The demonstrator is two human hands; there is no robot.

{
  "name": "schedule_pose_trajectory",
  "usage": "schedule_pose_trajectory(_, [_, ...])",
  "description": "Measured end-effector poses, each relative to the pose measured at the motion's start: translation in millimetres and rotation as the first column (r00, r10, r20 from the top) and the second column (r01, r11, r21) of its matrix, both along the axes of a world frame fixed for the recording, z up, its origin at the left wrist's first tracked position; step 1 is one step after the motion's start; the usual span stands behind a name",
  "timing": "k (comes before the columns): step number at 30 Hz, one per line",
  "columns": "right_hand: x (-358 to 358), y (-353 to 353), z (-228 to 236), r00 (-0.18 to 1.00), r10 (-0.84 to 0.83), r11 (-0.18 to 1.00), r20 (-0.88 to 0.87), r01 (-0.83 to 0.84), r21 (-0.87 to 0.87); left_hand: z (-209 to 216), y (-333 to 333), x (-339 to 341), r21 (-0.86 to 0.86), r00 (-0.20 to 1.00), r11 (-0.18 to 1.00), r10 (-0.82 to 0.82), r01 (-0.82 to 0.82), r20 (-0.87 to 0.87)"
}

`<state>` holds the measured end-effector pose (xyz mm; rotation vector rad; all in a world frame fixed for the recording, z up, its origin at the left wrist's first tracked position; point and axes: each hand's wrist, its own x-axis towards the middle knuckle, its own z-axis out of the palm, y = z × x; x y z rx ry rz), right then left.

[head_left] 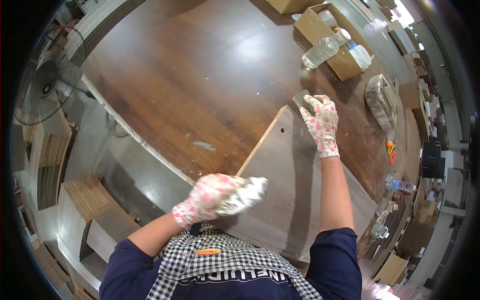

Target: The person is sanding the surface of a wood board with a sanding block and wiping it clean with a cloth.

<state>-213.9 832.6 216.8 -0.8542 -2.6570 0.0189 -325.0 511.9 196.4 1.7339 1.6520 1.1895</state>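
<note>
we have the grey panel (272, 167) lying flat at the centre and lower middle of the frame, its small round hole (283, 130) near the upper corner. our right hand (321, 125) has its fingers curled round a thin grey block (301, 100), just beyond that corner; we cannot tell whether it touches the panel's edge. our left hand (207, 197), blurred, is closed round a crumpled silvery-white wad (250, 195) by the panel's left edge. to work well, we judge, we should keep the block flat, press lightly and evenly — no tipping over the sharp corner — and keep the wad loosely bunched so it does not snag. farther out, on the brown table (200, 85), a clear bottle (322, 51) leans on a cardboard box (345, 70) at upper right; a fan (47, 85) stands at upper left.
</note>
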Motion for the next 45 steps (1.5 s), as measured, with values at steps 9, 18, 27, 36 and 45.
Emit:
schedule_pose_trajectory(9, [24,-48,-9,0.980,-0.197,0.973,-0.040,0.190,-0.131,-15,37,30,-0.055,0.961,0.975,-0.223,0.217,-0.163])
schedule_pose_trajectory(18, [61,-50,-8,0.932,-0.351,0.930,-0.087,0.335,-0.153,-18,38,31,-0.042,0.957,0.975,-0.222,0.218,-0.186])
schedule_pose_trajectory(27, [50,-47,-11,0.911,-0.412,0.897,-0.037,0.397,-0.195,-17,39,33,-0.047,0.959,0.978,-0.207,0.202,-0.192])
schedule_pose_trajectory(36, [-16,-28,-4,0.996,-0.013,0.994,0.084,0.022,-0.111,-19,38,36,-0.021,0.964,0.983,-0.181,0.180,-0.195])
schedule_pose_trajectory(45, [-22,-46,15,0.975,0.115,0.986,0.188,-0.090,-0.139,-26,31,32,-0.075,0.958,0.972,-0.233,0.224,-0.168])
